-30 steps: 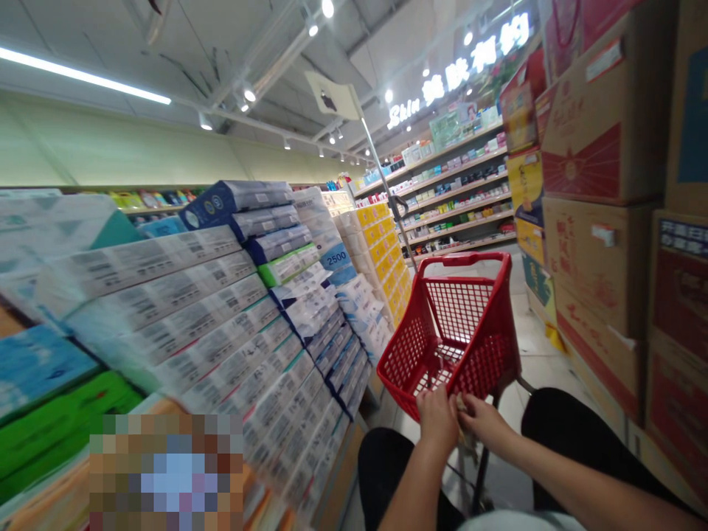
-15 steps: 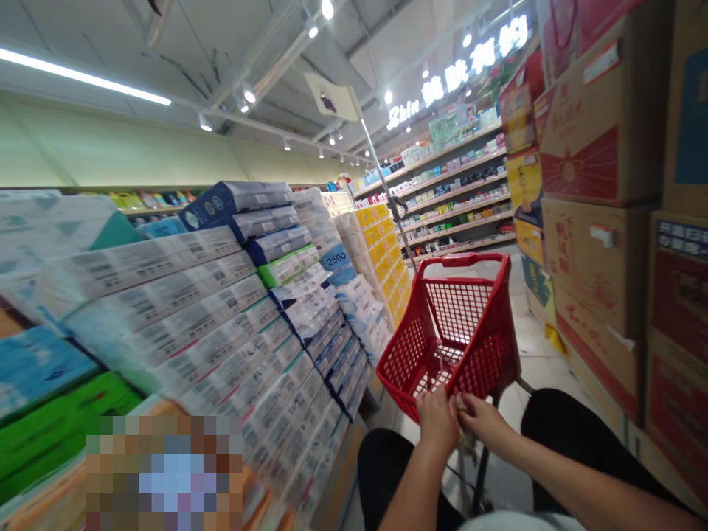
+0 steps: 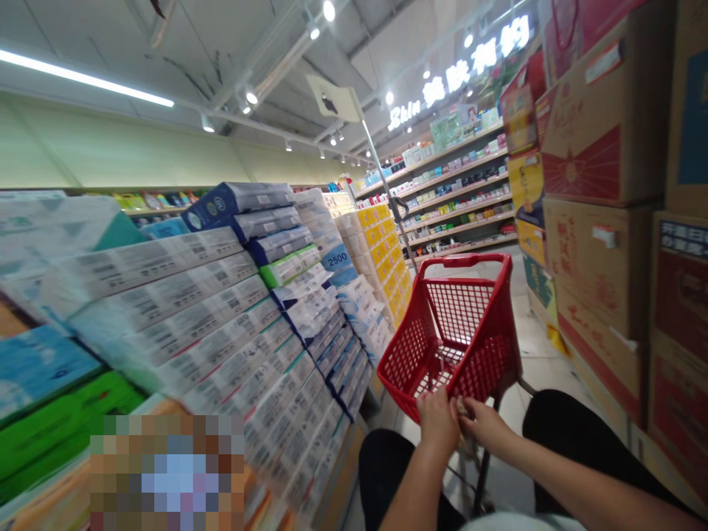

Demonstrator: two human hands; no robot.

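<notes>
In the head view, my left hand [image 3: 438,419] and my right hand [image 3: 484,422] meet low in the middle, just at the near edge of a red plastic shopping cart [image 3: 476,361]. Both have their fingers curled in. Something small and pale shows at the right fingertips, too small to name. What the left fingers grip, if anything, is hidden behind the hand. A thin pole with a pale flag [image 3: 335,99] rises behind the cart's left side. Through the grid of the basket a few small things show dimly on its floor.
Stacked tissue packs [image 3: 221,295] line the left, with yellow-patterned packs [image 3: 381,251] beyond. Cardboard cartons [image 3: 597,258] pile up on the right. Stocked shelves [image 3: 453,192] stand at the back. My knees flank the cart's near side, over a tiled floor [image 3: 536,361].
Almost nothing differs. My fingers have shifted very slightly at the cart's near edge, and the view has moved by a few pixels.
</notes>
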